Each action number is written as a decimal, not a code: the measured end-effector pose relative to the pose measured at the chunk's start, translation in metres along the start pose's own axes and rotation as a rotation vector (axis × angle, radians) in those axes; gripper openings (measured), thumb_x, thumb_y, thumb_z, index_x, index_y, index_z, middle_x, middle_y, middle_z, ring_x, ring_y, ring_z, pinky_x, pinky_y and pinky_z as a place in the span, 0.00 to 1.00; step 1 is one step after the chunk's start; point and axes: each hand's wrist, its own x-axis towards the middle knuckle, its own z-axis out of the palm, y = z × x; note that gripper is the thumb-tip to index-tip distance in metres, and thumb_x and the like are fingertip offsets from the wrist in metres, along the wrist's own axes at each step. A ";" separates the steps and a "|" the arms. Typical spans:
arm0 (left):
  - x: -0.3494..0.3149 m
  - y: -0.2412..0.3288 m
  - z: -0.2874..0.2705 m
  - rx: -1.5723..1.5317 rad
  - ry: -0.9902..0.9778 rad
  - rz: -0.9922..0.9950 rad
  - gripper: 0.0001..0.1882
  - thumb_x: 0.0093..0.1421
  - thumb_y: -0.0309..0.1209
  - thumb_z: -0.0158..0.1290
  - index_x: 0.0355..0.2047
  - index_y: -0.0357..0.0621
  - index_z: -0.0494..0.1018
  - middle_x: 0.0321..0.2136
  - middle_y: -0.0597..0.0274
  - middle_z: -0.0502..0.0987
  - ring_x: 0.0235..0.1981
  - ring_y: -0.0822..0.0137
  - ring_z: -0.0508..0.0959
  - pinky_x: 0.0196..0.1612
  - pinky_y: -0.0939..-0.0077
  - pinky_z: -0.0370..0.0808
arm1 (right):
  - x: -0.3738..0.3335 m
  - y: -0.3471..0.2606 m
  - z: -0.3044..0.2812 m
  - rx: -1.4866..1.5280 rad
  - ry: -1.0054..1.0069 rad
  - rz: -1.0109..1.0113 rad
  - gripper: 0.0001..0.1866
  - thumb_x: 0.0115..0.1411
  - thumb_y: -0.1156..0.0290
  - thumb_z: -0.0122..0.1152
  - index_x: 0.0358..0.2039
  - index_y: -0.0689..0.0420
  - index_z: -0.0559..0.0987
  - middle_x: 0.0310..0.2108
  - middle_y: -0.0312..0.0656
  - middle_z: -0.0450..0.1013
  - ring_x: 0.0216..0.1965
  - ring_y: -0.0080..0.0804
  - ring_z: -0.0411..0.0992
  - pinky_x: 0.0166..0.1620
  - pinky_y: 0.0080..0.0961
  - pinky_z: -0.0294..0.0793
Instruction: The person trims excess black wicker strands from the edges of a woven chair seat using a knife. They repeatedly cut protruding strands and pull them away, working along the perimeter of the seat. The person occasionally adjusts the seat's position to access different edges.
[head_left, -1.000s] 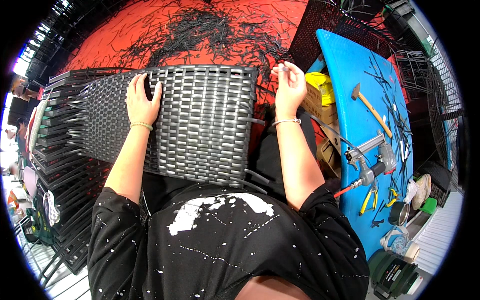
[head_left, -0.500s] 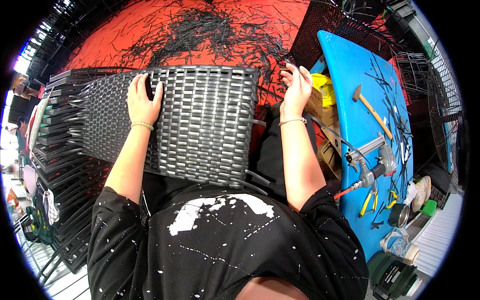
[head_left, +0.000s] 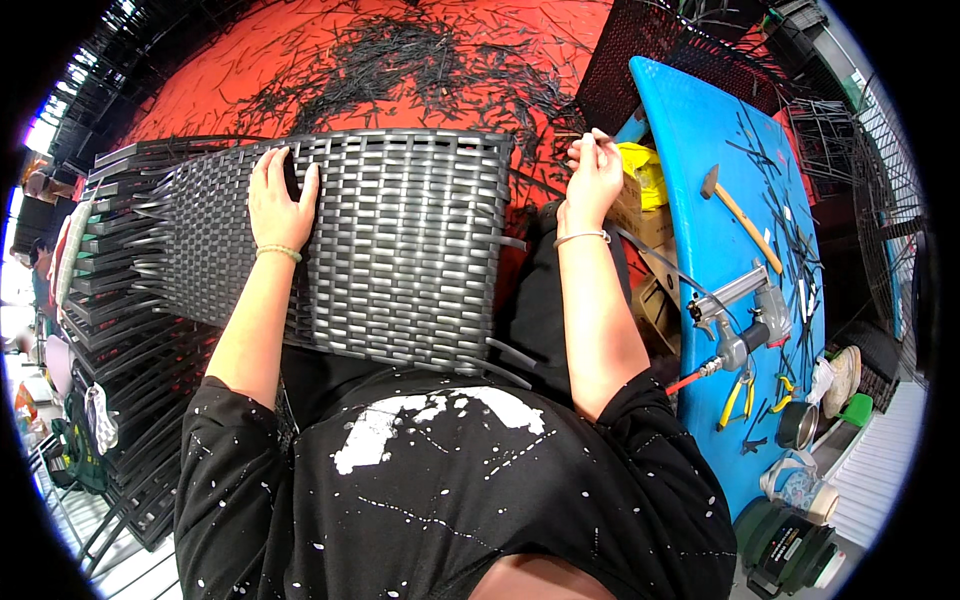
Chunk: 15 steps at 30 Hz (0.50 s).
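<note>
A dark grey woven rattan panel [head_left: 410,250] lies across my lap, its weave wide on the right and finer towards the left. My left hand [head_left: 280,208] rests on it near the far edge, palm down, with thumb and fingers spread. Off the panel's right side, my right hand [head_left: 595,180] is raised with its fingers curled and pressed together; whatever they pinch, if anything, is too small to make out. Loose ends of weaving strip [head_left: 512,242] stick out from the panel's right edge.
A blue table [head_left: 712,180] on the right carries a hammer [head_left: 742,218], an air-powered gun [head_left: 745,325] with a red hose, yellow-handled pliers [head_left: 737,400] and black offcuts. Yellow plastic [head_left: 643,175] lies on a cardboard box [head_left: 640,215]. Cut strips litter the red floor [head_left: 220,90]. Black frames [head_left: 130,400] are stacked left.
The fingers of my right hand have drawn closer together and the hand has dropped slightly. My left hand stays on the panel in the same pose.
</note>
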 end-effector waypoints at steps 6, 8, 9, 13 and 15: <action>0.000 -0.001 0.001 0.001 0.010 0.006 0.28 0.61 0.48 0.55 0.55 0.42 0.70 0.55 0.52 0.70 0.57 0.52 0.70 0.60 0.60 0.66 | -0.001 -0.010 -0.001 -0.018 0.029 0.064 0.11 0.64 0.76 0.59 0.47 0.62 0.77 0.28 0.30 0.69 0.27 0.15 0.66 0.30 0.12 0.66; 0.001 0.001 0.002 0.005 0.009 0.007 0.28 0.61 0.48 0.55 0.55 0.42 0.70 0.55 0.52 0.70 0.57 0.52 0.70 0.60 0.60 0.66 | 0.005 0.002 -0.007 -0.019 0.007 -0.002 0.12 0.63 0.78 0.60 0.47 0.61 0.76 0.30 0.30 0.69 0.28 0.15 0.66 0.31 0.12 0.66; 0.001 0.002 0.002 0.007 0.009 0.008 0.28 0.61 0.48 0.55 0.55 0.42 0.70 0.55 0.52 0.70 0.57 0.52 0.70 0.60 0.60 0.66 | 0.009 0.008 -0.010 -0.020 -0.004 -0.036 0.12 0.62 0.79 0.60 0.47 0.61 0.76 0.30 0.30 0.69 0.28 0.15 0.65 0.31 0.12 0.66; 0.000 0.000 0.000 -0.002 0.012 0.011 0.28 0.61 0.48 0.55 0.54 0.42 0.70 0.55 0.51 0.70 0.57 0.52 0.70 0.60 0.61 0.66 | 0.004 0.004 -0.003 -0.087 -0.015 -0.068 0.16 0.57 0.84 0.63 0.46 0.60 0.73 0.33 0.32 0.70 0.30 0.15 0.67 0.33 0.13 0.70; -0.001 -0.002 0.000 -0.001 0.017 0.013 0.28 0.61 0.48 0.55 0.54 0.42 0.70 0.55 0.51 0.70 0.56 0.52 0.70 0.60 0.61 0.66 | 0.002 0.003 -0.002 -0.142 -0.041 -0.114 0.17 0.56 0.84 0.64 0.45 0.60 0.73 0.34 0.33 0.70 0.29 0.16 0.67 0.33 0.14 0.71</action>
